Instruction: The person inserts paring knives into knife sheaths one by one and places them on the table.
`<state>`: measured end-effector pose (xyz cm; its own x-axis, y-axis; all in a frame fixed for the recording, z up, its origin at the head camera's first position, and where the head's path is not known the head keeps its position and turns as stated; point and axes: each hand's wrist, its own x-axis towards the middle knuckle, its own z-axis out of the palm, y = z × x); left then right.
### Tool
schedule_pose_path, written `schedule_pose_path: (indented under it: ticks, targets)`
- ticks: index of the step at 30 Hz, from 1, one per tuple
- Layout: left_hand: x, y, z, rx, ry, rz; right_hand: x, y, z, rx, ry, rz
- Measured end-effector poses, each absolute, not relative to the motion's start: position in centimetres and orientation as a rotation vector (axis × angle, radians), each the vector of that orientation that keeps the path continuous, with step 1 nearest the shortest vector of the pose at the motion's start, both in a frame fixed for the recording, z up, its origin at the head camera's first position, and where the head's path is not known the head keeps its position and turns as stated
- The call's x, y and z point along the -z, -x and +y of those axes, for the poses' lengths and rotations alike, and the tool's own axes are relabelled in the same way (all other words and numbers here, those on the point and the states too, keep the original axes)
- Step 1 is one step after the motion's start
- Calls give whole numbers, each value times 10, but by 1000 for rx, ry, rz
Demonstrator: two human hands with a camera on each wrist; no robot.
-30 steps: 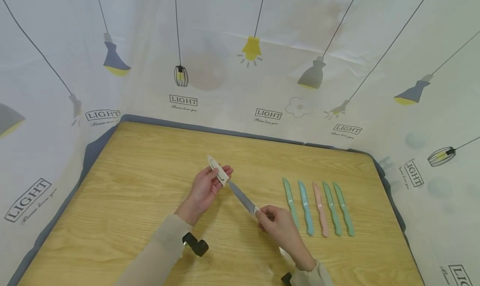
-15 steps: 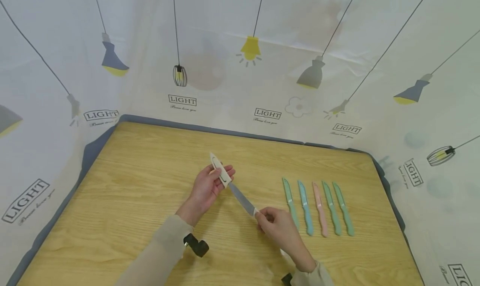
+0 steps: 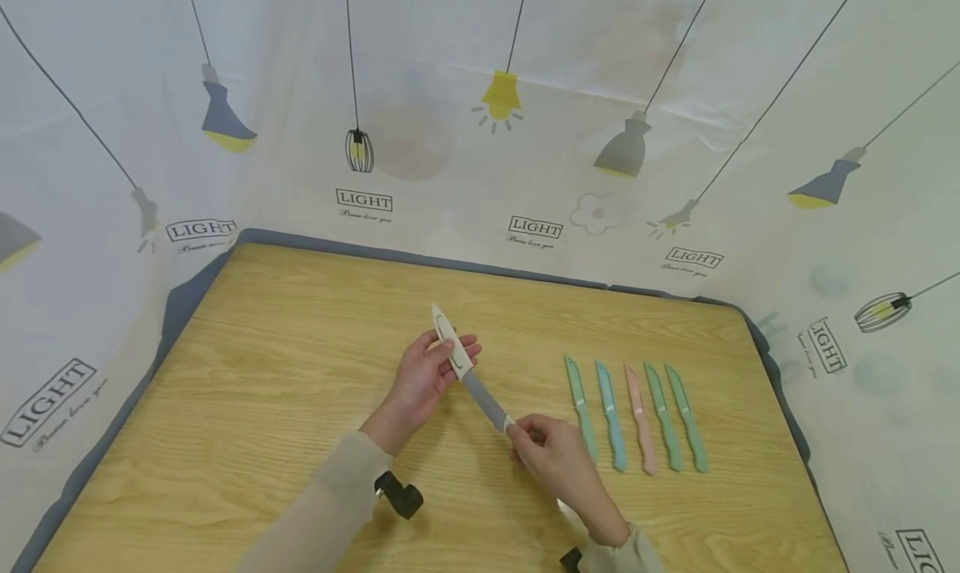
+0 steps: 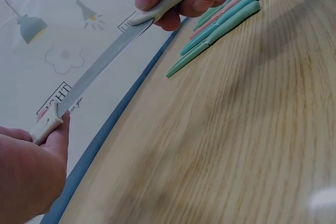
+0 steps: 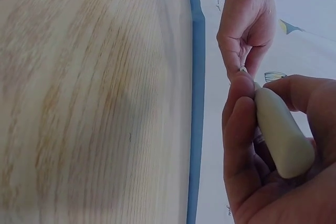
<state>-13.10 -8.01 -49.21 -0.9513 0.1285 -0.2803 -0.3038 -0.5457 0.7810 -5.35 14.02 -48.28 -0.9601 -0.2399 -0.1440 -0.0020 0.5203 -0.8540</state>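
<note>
My left hand pinches a white knife sheath between thumb and fingers, its tip pointing up and away. My right hand grips a kitchen knife by its off-white handle, seen end-on in the right wrist view. The front of the grey blade is inside the sheath's mouth, and the rest shows bare between the two hands. In the left wrist view the blade runs straight from the handle down into the sheath. Both are held above the table.
Several knives in green, blue and pink lie side by side to the right of the right hand, a pink knife in their middle. The wooden table has a blue-grey edge, with a lamp-printed curtain around it. A black wrist camera sits on the left sleeve.
The left hand has shifted slightly right with the sheath, toward the right hand. The sheath covers more of the blade, so less bare metal shows. The right hand has barely moved.
</note>
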Motion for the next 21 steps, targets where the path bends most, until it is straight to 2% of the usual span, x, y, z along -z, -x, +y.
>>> schedule_pose_path:
  ticks: [21]
  targets:
    - [497, 125, -72, -2530, 236, 1377, 486, 56, 135, 1423, 134, 2541]
